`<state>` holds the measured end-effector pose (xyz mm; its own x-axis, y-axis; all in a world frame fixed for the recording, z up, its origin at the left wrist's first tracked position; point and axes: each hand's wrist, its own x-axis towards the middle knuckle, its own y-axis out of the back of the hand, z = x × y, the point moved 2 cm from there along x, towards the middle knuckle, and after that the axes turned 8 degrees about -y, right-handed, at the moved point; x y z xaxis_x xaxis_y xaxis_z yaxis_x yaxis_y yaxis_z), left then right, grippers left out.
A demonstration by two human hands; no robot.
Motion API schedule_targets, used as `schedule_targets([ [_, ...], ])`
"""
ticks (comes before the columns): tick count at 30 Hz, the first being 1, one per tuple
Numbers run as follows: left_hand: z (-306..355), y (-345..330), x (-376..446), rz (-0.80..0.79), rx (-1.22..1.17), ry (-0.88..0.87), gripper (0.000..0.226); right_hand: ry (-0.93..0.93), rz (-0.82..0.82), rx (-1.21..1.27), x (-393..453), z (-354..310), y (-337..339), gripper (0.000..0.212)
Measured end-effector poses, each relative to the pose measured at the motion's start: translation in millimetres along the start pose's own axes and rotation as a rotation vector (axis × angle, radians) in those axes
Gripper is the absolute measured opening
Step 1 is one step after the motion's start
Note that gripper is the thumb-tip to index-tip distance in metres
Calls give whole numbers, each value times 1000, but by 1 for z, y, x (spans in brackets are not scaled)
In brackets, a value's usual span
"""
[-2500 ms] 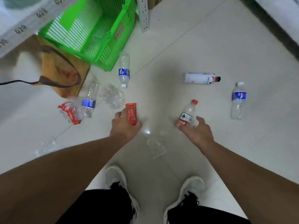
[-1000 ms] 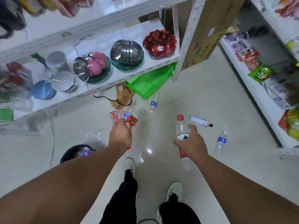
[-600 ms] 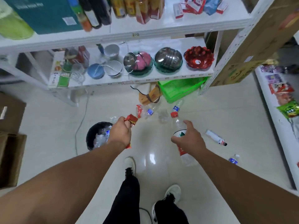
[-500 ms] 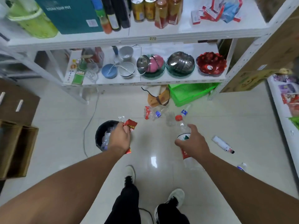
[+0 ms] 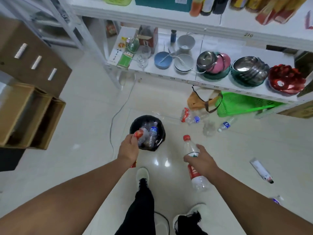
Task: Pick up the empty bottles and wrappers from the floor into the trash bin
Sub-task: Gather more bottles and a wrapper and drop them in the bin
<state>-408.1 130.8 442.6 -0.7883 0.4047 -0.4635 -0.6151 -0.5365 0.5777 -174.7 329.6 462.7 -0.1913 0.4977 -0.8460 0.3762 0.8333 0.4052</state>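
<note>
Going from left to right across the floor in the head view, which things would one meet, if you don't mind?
Cardboard box → trash bin → red-capped bottle in the right hand → blue-label bottle → white tube.

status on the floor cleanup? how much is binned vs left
Done: trash bin already holds several bottles. In hand: left hand holds a red wrapper over the bin; right hand grips a red-capped bottle. Left: litter cluster by the green basket, blue-label bottle, white bottle.
</note>
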Motion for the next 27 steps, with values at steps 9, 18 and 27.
schedule_targets([
  [9, -47, 39, 92, -70, -26, -11, 59, -111, -19, 49, 52, -77, -90, 76],
  [18, -106, -42, 178, -55, -23, 83, 46, -57, -60, -73, 185, -104, -146, 52],
  [27, -187, -155, 272, -44, 91, 36, 63, 93, -106, -126, 335, -94, -244, 92],
])
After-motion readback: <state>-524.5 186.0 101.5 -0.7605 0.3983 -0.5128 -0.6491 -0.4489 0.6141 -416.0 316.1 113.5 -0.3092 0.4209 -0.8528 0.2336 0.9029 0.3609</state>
